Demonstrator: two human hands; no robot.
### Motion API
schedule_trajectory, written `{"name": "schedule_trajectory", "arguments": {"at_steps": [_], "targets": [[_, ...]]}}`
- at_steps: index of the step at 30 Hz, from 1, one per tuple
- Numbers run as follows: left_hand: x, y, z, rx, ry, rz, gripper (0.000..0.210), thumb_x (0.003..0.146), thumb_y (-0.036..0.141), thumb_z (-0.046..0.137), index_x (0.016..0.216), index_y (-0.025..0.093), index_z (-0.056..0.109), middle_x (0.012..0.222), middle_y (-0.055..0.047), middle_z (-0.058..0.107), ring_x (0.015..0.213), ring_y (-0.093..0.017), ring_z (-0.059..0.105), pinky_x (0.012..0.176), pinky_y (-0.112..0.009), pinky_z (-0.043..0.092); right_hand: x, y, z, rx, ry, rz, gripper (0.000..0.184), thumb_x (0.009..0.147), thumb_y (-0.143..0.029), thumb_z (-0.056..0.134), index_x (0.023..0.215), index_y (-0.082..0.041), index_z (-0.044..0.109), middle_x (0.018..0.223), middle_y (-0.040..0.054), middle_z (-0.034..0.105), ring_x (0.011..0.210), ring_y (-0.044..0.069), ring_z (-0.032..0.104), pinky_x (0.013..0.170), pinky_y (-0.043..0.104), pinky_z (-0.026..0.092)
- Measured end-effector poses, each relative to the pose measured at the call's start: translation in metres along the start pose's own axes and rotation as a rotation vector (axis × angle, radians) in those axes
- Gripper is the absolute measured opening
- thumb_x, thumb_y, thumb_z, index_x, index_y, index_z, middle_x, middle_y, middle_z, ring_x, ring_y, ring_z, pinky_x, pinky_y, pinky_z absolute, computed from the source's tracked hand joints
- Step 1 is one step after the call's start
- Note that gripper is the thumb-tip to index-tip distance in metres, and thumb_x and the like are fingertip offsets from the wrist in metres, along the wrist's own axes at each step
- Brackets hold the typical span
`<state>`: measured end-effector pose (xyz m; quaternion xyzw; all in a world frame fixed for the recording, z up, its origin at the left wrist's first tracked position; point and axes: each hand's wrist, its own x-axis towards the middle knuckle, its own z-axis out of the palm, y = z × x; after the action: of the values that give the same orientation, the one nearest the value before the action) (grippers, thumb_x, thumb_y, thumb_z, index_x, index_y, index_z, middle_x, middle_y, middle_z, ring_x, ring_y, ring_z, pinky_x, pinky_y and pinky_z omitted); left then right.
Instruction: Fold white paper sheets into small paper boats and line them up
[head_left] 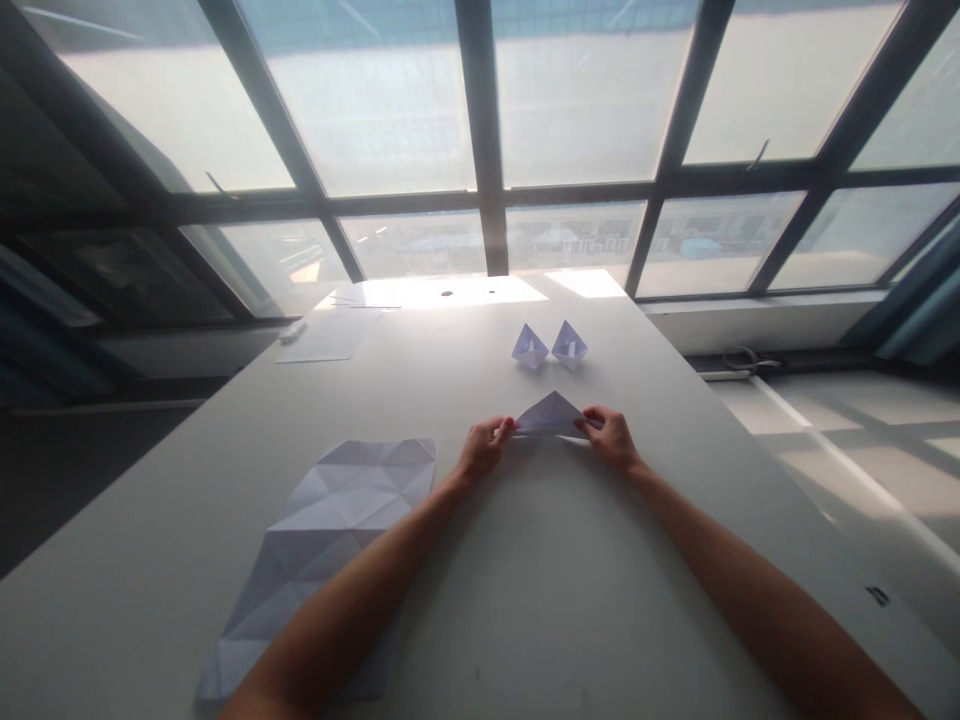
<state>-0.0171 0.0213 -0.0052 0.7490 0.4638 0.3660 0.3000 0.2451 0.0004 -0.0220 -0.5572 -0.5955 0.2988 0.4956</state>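
Between my two hands is a folded sheet of white paper [553, 411], shaped like a triangle with its peak pointing away from me. My left hand [484, 447] pinches its left corner between thumb and fingers. At the opposite corner, my right hand [611, 436] grips the paper the same way. Just beyond it stand two folded paper boats, a left one [529, 350] and a right one [570, 347], side by side. A large creased sheet of paper [352, 490] lies to the left, partly covered by my left forearm.
The white table [600, 600] stretches to the windows [570, 100]. Flat paper sheets [330, 340] lie at the far left, with a small white object [292, 331] beside them. A dark mark [877, 596] shows near the right edge. Sunlight glares on the far end.
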Motion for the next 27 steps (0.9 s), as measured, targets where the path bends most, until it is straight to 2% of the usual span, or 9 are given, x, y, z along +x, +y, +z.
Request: {"name": "schedule_trajectory", "arguments": {"at_steps": [4, 7, 10, 13, 16, 20, 23, 27], "targets": [[0.0015, -0.0002, -0.0006, 0.035, -0.030, 0.065, 0.050, 0.096, 0.053, 0.043, 0.082, 0.016, 0.073, 0.089, -0.007, 0.071, 0.080, -0.020, 0.063, 0.075, -0.028, 0.045, 0.0004, 0.0021, 0.0009, 0.001, 0.001, -0.002, 0.022, 0.077, -0.038, 0.066, 0.082, -0.016, 0.068, 0.083, 0.0072, 0.073, 0.081, 0.024, 0.068, 0.078, 0.035, 0.051], [0.0028, -0.0007, -0.0011, 0.042, -0.012, 0.057, 0.050, 0.096, 0.052, 0.043, 0.080, 0.016, 0.074, 0.095, -0.008, 0.071, 0.083, -0.020, 0.064, 0.078, -0.029, 0.046, 0.0001, 0.0024, 0.0011, -0.006, -0.002, -0.004, 0.022, 0.077, -0.038, 0.066, 0.083, -0.017, 0.068, 0.082, 0.0070, 0.073, 0.081, 0.024, 0.067, 0.077, 0.034, 0.051], [0.0026, -0.0011, -0.0012, 0.054, -0.008, 0.044, 0.038, 0.090, 0.049, 0.056, 0.083, 0.017, 0.075, 0.095, -0.007, 0.071, 0.076, -0.018, 0.063, 0.074, -0.028, 0.047, -0.0002, 0.0014, 0.0009, -0.010, -0.010, -0.013, 0.021, 0.078, -0.037, 0.065, 0.083, -0.017, 0.068, 0.083, 0.0068, 0.073, 0.081, 0.024, 0.068, 0.077, 0.035, 0.051], [0.0016, -0.0013, -0.0008, 0.069, -0.011, 0.053, 0.023, 0.082, 0.039, 0.067, 0.085, 0.018, 0.075, 0.096, -0.007, 0.070, 0.075, -0.017, 0.063, 0.073, -0.027, 0.048, -0.0003, 0.0000, 0.0008, -0.010, -0.009, -0.010, 0.022, 0.077, -0.038, 0.066, 0.083, -0.017, 0.069, 0.083, 0.0072, 0.073, 0.081, 0.025, 0.068, 0.078, 0.035, 0.051], [0.0011, -0.0019, -0.0006, 0.077, 0.018, 0.051, 0.015, 0.083, 0.028, 0.063, 0.079, 0.018, 0.074, 0.093, -0.007, 0.070, 0.077, -0.017, 0.064, 0.074, -0.027, 0.048, -0.0002, -0.0007, 0.0012, -0.012, -0.010, -0.003, 0.023, 0.077, -0.039, 0.065, 0.083, -0.017, 0.068, 0.083, 0.0073, 0.073, 0.081, 0.025, 0.068, 0.077, 0.035, 0.051], [0.0014, -0.0017, -0.0011, 0.109, 0.049, 0.025, 0.017, 0.085, 0.026, 0.058, 0.079, 0.017, 0.072, 0.080, -0.003, 0.069, 0.073, -0.016, 0.061, 0.071, -0.026, 0.045, 0.0002, 0.0005, 0.0018, -0.021, -0.018, -0.008, 0.022, 0.077, -0.038, 0.064, 0.083, -0.017, 0.068, 0.083, 0.0072, 0.073, 0.082, 0.024, 0.068, 0.078, 0.035, 0.051], [0.0018, -0.0008, -0.0014, 0.116, 0.081, -0.040, 0.013, 0.083, 0.027, 0.059, 0.086, 0.018, 0.068, 0.071, 0.001, 0.065, 0.067, -0.015, 0.057, 0.066, -0.025, 0.043, 0.0002, 0.0024, 0.0021, -0.024, -0.025, -0.011, 0.021, 0.077, -0.037, 0.064, 0.084, -0.017, 0.068, 0.085, 0.0071, 0.073, 0.082, 0.024, 0.068, 0.079, 0.034, 0.051], [0.0018, -0.0009, -0.0009, 0.042, 0.108, -0.075, 0.020, 0.082, 0.027, 0.058, 0.100, 0.019, 0.063, 0.070, 0.002, 0.062, 0.066, -0.014, 0.056, 0.066, -0.024, 0.042, -0.0005, 0.0033, 0.0019, -0.013, -0.034, -0.020, 0.021, 0.078, -0.036, 0.064, 0.085, -0.017, 0.068, 0.085, 0.0068, 0.073, 0.082, 0.023, 0.068, 0.078, 0.034, 0.051]]}}
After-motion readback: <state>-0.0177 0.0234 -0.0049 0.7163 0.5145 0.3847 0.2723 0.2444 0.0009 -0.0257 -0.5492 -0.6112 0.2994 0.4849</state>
